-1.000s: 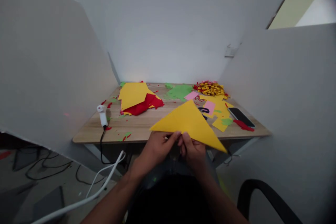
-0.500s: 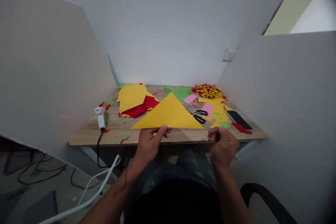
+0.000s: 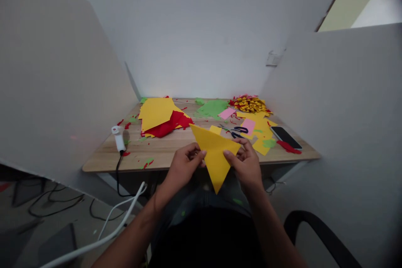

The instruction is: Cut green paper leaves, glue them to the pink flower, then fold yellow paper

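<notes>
Both hands pinch a folded yellow paper triangle (image 3: 216, 150) in front of the table's near edge, one corner hanging down toward my lap. My left hand (image 3: 187, 164) grips its left side, thumb on top; the fingers beneath are partly hidden. On the opposite side, my right hand (image 3: 248, 162) is closed on the paper with its thumb pressed on the face. Just past the right hand lie dark-handled scissors (image 3: 241, 129), blades pointing left. A small yellow paper piece (image 3: 215, 130) rests behind the triangle.
Yellow sheets (image 3: 157, 113) lie over red paper (image 3: 166, 127) at the left. A white handheld device (image 3: 118, 138) stands near the left edge. A heap of yellow and red folded pieces (image 3: 249, 104) sits back right, green paper (image 3: 213, 109) beside it. A phone (image 3: 285, 137) lies right.
The triangle has turned so that a corner points down, and it has come nearer to me. My right hand has moved left and taken hold of it.
</notes>
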A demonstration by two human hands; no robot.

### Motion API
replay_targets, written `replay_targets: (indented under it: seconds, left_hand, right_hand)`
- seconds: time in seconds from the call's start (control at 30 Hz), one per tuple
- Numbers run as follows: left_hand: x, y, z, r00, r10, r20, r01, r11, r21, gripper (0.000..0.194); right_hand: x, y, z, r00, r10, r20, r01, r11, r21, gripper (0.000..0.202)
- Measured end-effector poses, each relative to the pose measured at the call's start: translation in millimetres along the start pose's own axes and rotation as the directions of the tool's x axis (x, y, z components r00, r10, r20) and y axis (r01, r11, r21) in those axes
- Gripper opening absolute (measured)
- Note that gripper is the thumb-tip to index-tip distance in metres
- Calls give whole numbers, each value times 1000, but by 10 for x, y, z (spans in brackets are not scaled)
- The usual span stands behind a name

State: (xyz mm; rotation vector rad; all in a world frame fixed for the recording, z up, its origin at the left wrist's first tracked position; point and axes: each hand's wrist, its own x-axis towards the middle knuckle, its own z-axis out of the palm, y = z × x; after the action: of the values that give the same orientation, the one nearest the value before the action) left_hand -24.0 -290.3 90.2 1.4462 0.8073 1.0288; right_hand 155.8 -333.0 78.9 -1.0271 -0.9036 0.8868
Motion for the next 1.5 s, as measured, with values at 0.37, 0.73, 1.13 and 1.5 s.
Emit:
replay_targets:
  seconds: [0.37, 0.73, 1.13, 1.5]
  left_hand:
    - [15, 29, -51, 984, 82, -157, -86, 996, -16, 33]
    - [-45, 141, -113, 946, 314, -83, -287, 927, 240, 34]
    - [-158, 237, -105, 912, 407, -47, -349, 832, 432, 42]
    - [-207, 321, -42, 807, 546, -225, -406, 790, 460, 59]
  right_hand:
    - [-6, -35, -75, 973, -169, 154, 208, 934, -289, 47]
    - [-38, -54, -83, 942, -255, 219, 320, 880, -350, 39]
    - [-118, -112, 5, 848, -302, 436, 525, 601, -603, 34]
    - [-284, -145, 239, 991, -95, 99, 125, 921, -368, 29]
